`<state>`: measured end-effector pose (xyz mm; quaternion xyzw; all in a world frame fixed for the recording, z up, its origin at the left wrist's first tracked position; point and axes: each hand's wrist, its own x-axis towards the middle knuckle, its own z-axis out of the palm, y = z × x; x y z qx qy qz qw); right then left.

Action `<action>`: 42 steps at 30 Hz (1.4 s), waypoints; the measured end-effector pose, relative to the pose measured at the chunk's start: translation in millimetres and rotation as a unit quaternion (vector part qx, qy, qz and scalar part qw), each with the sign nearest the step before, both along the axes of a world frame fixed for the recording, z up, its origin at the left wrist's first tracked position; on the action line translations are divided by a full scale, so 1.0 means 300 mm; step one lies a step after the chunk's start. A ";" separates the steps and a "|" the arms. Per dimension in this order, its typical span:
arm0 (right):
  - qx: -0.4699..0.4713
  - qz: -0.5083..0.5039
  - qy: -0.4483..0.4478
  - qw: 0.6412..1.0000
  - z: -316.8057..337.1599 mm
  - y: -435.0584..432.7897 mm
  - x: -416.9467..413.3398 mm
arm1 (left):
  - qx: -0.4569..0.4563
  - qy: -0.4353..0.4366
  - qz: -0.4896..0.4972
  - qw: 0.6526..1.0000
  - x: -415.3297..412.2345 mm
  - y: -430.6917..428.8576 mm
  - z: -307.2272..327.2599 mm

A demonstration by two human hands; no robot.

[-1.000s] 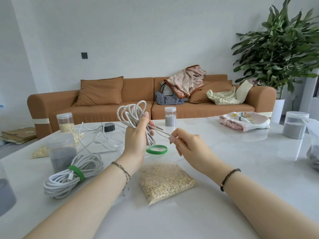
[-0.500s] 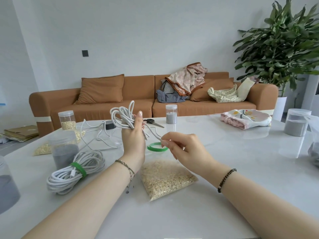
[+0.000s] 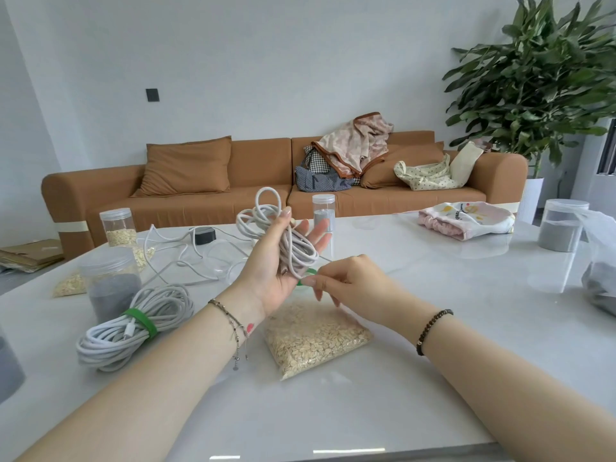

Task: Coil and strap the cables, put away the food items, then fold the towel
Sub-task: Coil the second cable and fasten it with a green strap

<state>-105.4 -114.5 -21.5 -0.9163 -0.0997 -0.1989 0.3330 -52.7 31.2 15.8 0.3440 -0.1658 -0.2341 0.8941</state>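
Head view: left hand (image 3: 270, 271), fingers flat, is carrying the white cable coil (image 3: 266, 221); right hand (image 3: 353, 282) is pinching the green strap (image 3: 310, 271) just beneath.

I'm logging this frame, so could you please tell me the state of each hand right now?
Left hand: open, white cable coil across palm.
Right hand: pinching the green strap.

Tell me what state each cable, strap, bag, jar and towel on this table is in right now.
Held cable, coiled, unstrapped, lying across the left hand and its straight fingers.
Bundled cable, coiled, strapped.
Third cable, loose, uncoiled on the table.
Green strap, pinched by the right hand.
Oat bag, full, lying flat.
Oat jar, lidded, partly filled.
Towel, bunched, not neatly folded.
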 end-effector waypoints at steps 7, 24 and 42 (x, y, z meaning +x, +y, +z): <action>-0.104 -0.155 -0.096 0.978 0.017 -0.041 -0.003 | 0.079 -0.051 -0.038 0.995 0.016 0.008 -0.018; -0.075 -0.152 -0.211 0.963 0.015 -0.065 0.013 | 0.169 -0.051 -0.008 0.984 0.036 0.005 -0.029; -0.080 -0.078 -0.213 0.971 0.011 -0.065 0.020 | 0.068 -0.023 0.086 0.994 0.069 0.011 -0.030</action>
